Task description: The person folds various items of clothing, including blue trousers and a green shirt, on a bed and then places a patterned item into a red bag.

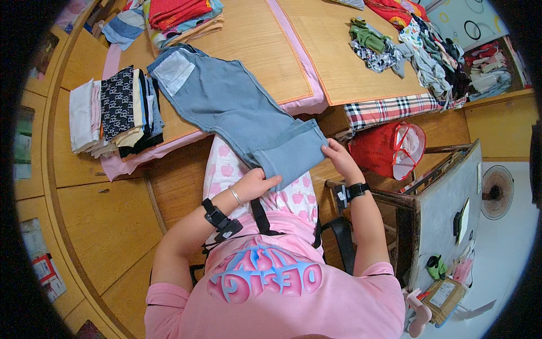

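A pair of blue-grey trousers (237, 101), showing a white pocket lining, stretches from the edge of the mat-covered bed to my lap. The end nearest me is folded over. My left hand (256, 184) grips one corner of that end, thumb on top. At the opposite corner, my right hand (338, 156) pinches the fabric between thumb and fingers. To the left of the trousers stands a stack of folded clothes (118, 110), with a black-and-white patterned piece among them. Another folded stack, red on top (180, 15), lies beyond the trousers' far end.
Loose clothes (436, 59) lie heaped at the bed's far right, beside a smaller green and patterned pile (372, 46). A red bag (387, 150) stands below the plaid bedding (389, 112). On the right is a grey-topped table (449, 203); wooden cabinets (101, 229) line the left.
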Available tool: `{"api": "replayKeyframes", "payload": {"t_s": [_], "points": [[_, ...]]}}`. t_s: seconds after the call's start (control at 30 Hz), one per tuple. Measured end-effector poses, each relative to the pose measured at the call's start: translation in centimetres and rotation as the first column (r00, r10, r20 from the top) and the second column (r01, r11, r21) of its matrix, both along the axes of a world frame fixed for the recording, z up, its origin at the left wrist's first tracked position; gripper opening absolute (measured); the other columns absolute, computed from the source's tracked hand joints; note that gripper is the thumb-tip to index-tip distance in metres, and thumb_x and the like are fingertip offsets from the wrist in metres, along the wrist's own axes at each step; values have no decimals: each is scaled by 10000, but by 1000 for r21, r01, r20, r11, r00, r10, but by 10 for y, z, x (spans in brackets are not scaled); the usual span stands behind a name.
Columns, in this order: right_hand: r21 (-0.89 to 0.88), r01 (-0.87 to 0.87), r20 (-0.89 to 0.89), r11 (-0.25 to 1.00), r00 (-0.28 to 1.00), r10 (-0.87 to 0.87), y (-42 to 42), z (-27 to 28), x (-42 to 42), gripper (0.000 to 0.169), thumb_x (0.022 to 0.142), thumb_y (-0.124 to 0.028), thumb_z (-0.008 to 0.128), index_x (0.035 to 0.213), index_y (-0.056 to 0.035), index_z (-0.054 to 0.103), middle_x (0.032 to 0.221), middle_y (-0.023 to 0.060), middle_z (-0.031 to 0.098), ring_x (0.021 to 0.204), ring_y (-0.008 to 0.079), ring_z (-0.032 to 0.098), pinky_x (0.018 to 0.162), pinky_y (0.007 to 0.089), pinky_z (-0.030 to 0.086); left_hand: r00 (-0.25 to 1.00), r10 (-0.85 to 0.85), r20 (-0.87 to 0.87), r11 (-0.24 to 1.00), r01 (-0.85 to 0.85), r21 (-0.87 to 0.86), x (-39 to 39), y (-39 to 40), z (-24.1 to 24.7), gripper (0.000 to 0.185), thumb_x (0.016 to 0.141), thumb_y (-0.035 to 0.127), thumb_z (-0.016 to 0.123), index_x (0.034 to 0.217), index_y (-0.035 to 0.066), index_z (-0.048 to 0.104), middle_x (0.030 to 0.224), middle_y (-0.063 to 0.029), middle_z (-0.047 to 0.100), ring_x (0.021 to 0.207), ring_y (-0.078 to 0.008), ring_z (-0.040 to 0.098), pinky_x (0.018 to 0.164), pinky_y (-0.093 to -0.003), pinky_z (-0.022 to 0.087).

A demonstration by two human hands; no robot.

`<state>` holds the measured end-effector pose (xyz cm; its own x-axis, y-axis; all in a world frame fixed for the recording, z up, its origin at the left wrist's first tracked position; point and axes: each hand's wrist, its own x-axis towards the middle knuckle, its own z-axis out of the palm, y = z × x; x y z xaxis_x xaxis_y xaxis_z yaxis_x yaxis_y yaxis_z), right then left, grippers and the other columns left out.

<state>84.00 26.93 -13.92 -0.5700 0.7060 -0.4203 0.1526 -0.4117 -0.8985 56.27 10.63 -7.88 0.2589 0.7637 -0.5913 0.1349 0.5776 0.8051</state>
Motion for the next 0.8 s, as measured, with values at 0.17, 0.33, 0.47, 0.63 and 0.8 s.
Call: {"api": "replayKeyframes", "payload": {"t_s": [0.17,0.33,0.47,0.63,0.8], "points": [[-49,-106,162,993,980,112,-13,-15,-3,352,906,-155,618,1216,-3,549,1051,25,615,927,130,552,839,286,442,991,-81,-108,995,74,-65,5,-18,-19,382,919,299,616,1069,-51,644,1008,-67,657,867,-164,587,805,-289,481],[122,-85,194,989,979,60,-14,-38,-13,320,894,-127,619,1192,-21,577,995,38,618,878,134,566,765,279,466,996,27,-80,999,-26,21,3,-41,-60,456,874,397,635,983,-44,672,908,-128,680,816,-194,630,749,-308,500],[201,5,89,980,996,-23,1,-36,-18,192,894,-117,617,1067,-39,585,931,8,603,829,119,559,691,274,463,991,71,-114,978,-92,-187,-1,-36,-65,479,866,417,640,931,-57,658,837,-127,644,745,-178,610,676,-302,497],[72,25,14,997,1000,-26,1,11,-37,140,915,-136,602,1020,-62,547,902,-20,586,841,100,538,734,259,439,877,474,-76,880,-474,22,6,-33,-42,552,846,368,676,1126,-85,533,876,-127,630,755,-181,609,665,-290,495],[-4,-46,86,999,995,46,-2,-10,-24,125,928,-150,592,1014,-59,585,891,-27,590,845,87,532,763,250,433,795,573,-199,818,-538,204,-10,-17,-57,585,802,287,712,1224,-35,466,1023,-162,624,871,-208,623,701,-326,502]]}}
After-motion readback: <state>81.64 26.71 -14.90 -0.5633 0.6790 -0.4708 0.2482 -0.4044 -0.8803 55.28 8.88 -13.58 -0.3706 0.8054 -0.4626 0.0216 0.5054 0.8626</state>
